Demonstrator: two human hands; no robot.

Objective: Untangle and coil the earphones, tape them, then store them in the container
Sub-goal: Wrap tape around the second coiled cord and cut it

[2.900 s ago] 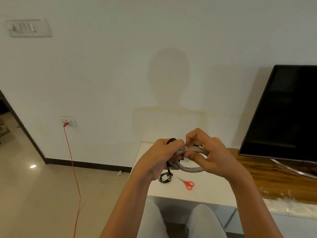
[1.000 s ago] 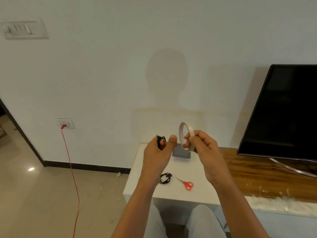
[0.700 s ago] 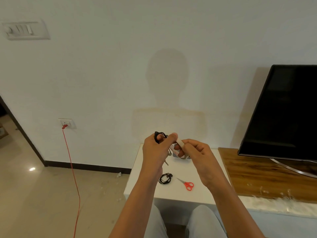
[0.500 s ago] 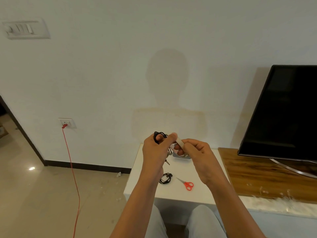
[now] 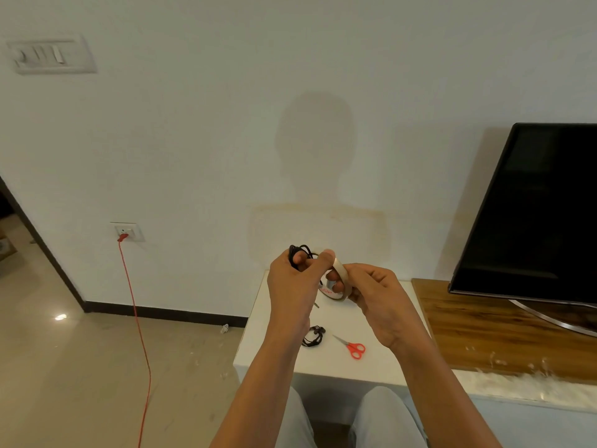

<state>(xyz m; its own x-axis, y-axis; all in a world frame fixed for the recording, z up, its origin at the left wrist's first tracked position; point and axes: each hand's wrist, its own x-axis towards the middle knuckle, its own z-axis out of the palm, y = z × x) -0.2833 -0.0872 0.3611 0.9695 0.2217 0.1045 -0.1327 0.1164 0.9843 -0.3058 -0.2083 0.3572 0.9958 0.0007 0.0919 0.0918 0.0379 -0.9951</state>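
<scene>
Earphones (image 5: 298, 253), black and coiled into a small bundle, are clenched in the left hand (image 5: 292, 286), which is raised above the far part of the white surface (image 5: 274, 354). Their loops poke out above the curled fingers, and a thin plug end (image 5: 317, 305) dangles below the palm. The left thumb (image 5: 327, 255) reaches toward 3 o'clock and presses on the top of the tape roll (image 5: 341, 281). The roll is a beige ring (red print shows on its inner face), and the right hand (image 5: 378, 295) grasps it with fingers curled round the band, fingertips showing inside the ring.

At 6 o'clock from the left hand a second black bundle (image 5: 313, 336) lies on the surface. Red-handled scissors (image 5: 353, 347) lie just beside it at its 4 o'clock, not touching.

At 3 o'clock the surface meets a wooden top (image 5: 484, 328) carrying a dark television (image 5: 533, 205). At 6 o'clock, under the near edge, the person's knees (image 5: 378, 412) show in grey trousers.

Out at 9 o'clock a red cable (image 5: 137, 318) drops from a wall socket (image 5: 127, 231) to the tiled floor. A switch panel (image 5: 51, 56) sits high on the wall at 10 o'clock, and the person's shadow (image 5: 315, 147) falls on the wall at 12 o'clock.
</scene>
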